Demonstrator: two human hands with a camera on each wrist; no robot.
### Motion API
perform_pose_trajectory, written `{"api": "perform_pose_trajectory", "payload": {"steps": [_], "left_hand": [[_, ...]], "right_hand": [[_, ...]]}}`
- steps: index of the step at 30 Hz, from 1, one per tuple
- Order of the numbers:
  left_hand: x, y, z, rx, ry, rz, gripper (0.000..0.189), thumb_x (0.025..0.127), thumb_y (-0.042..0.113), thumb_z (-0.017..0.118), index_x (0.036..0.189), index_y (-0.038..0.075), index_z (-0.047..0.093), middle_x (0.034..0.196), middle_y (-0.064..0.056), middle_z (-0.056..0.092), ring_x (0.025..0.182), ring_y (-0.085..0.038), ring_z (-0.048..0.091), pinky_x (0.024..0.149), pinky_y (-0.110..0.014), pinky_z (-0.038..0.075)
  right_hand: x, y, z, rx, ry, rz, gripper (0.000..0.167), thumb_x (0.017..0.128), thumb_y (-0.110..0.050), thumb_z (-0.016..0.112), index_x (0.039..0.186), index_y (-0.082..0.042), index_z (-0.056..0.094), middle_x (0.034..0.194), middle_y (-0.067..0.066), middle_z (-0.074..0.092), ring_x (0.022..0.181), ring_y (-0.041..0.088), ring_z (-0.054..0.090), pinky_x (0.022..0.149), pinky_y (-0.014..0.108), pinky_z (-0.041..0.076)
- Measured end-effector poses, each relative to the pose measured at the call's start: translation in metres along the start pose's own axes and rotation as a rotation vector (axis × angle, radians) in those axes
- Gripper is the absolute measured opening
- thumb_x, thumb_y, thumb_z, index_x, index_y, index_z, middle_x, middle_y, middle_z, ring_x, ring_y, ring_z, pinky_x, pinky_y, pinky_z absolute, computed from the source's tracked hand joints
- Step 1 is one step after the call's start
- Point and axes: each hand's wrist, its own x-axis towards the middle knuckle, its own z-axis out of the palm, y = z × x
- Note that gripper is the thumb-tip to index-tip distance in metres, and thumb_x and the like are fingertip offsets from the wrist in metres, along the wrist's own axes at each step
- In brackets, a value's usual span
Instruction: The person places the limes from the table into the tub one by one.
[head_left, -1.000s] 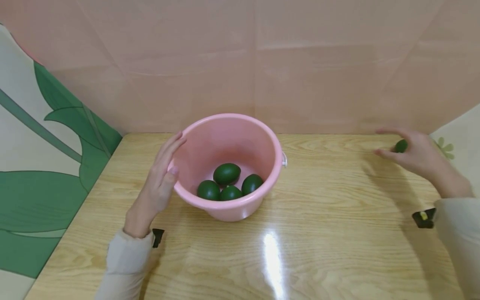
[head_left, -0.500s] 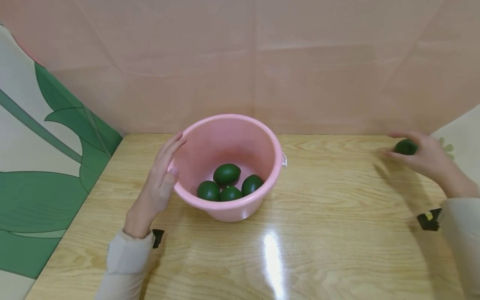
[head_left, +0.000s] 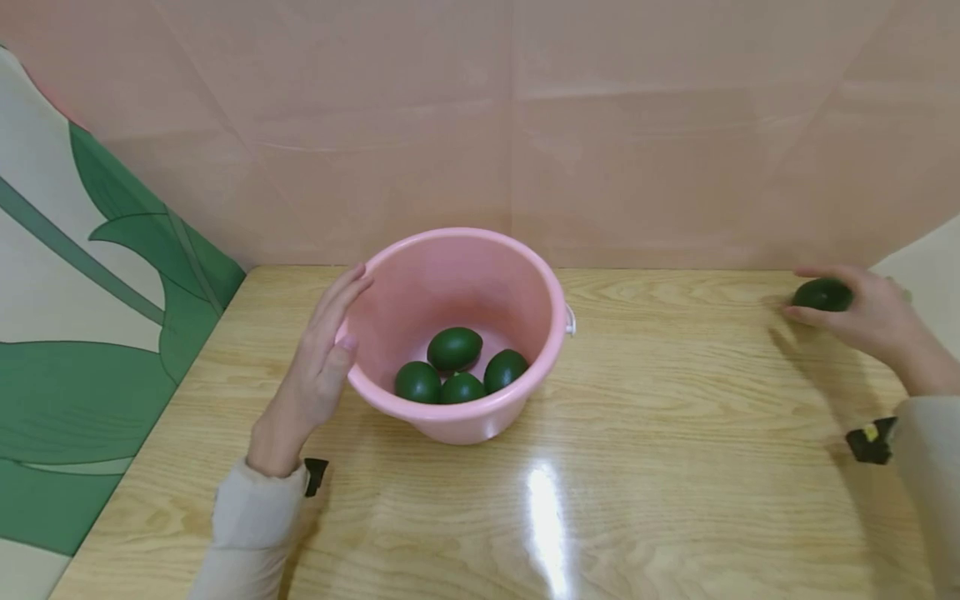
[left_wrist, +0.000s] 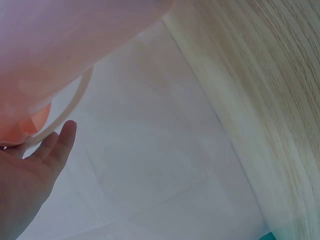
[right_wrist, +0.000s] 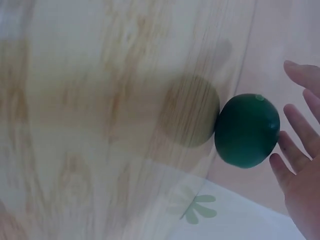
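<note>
A pink bucket stands on the wooden table, with several dark green avocados inside on its bottom. My left hand rests against the bucket's left rim, fingers extended; in the left wrist view that hand is beside the rim and the pale handle. At the far right, my right hand is around a single avocado. The right wrist view shows this avocado on the table, with the spread fingers of my right hand close beside it, the lower fingertips at its edge.
Pink sheeting covers the wall behind the table. On the left is a panel with green leaf patterns. A dark item shows beside the right cuff, another beside the left.
My right hand has shifted to the right, and more of the avocado shows between its thumb and fingers. The avocado appears slightly farther right. Left hand and bucket have stayed put.
</note>
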Motion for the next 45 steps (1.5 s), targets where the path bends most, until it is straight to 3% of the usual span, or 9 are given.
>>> {"api": "perform_pose_trajectory", "payload": {"steps": [10,18,22,27,31,36,45], "left_hand": [[0.000,0.001,-0.001,-0.002,-0.004,-0.001,0.058,0.096,0.024,0.033,0.152,0.009,0.039,0.162,-0.011,0.030,0.151,-0.025,0.025,0.121,-0.059,0.022],[-0.001,0.001,0.000,-0.011,-0.001,-0.006,0.059,0.095,0.023,0.033,0.152,0.010,0.039,0.162,-0.008,0.030,0.151,-0.023,0.025,0.120,-0.059,0.024],[-0.001,0.002,0.000,-0.015,0.000,-0.004,0.058,0.097,0.028,0.032,0.152,0.010,0.039,0.162,-0.007,0.029,0.151,-0.022,0.025,0.120,-0.060,0.024],[-0.001,0.002,0.000,-0.015,0.002,0.002,0.059,0.099,0.034,0.031,0.152,0.010,0.039,0.162,-0.005,0.029,0.151,-0.023,0.024,0.120,-0.060,0.024],[-0.001,0.002,0.000,-0.013,0.005,0.004,0.059,0.100,0.036,0.031,0.152,0.010,0.039,0.162,-0.005,0.029,0.151,-0.023,0.024,0.121,-0.060,0.023],[-0.001,0.002,0.001,-0.008,0.004,0.004,0.059,0.099,0.034,0.031,0.152,0.010,0.039,0.162,-0.009,0.030,0.151,-0.023,0.025,0.121,-0.059,0.022],[0.000,0.000,0.001,-0.007,-0.002,-0.003,0.058,0.099,0.033,0.031,0.152,0.011,0.039,0.162,-0.007,0.029,0.151,-0.023,0.024,0.122,-0.058,0.021]], "right_hand": [[-0.003,0.013,-0.001,-0.050,0.011,0.037,0.069,0.092,-0.035,0.068,0.143,0.004,0.043,0.149,0.040,0.031,0.127,0.068,0.027,0.097,0.080,0.022],[-0.002,0.016,0.000,-0.063,0.020,0.008,0.066,0.088,-0.028,0.071,0.138,0.007,0.045,0.138,0.046,0.038,0.114,0.067,0.036,0.087,0.079,0.029],[-0.002,0.018,0.001,-0.074,0.010,-0.003,0.063,0.088,-0.025,0.071,0.135,0.008,0.046,0.139,0.045,0.037,0.115,0.067,0.033,0.090,0.083,0.022],[-0.002,0.020,0.002,-0.094,0.027,-0.024,0.064,0.084,-0.021,0.075,0.134,0.007,0.048,0.135,0.046,0.039,0.116,0.066,0.032,0.089,0.079,0.027],[-0.003,0.020,0.002,-0.114,0.007,-0.008,0.072,0.084,-0.029,0.076,0.138,0.007,0.044,0.135,0.048,0.033,0.117,0.067,0.028,0.085,0.078,0.029],[-0.003,0.020,0.002,-0.073,-0.044,0.021,0.080,0.085,-0.036,0.076,0.142,0.007,0.040,0.136,0.051,0.026,0.118,0.067,0.024,0.081,0.078,0.029],[0.001,0.022,0.008,0.001,-0.047,-0.069,0.067,0.082,-0.017,0.079,0.134,0.009,0.046,0.135,0.044,0.038,0.110,0.059,0.039,0.083,0.070,0.033]]}}
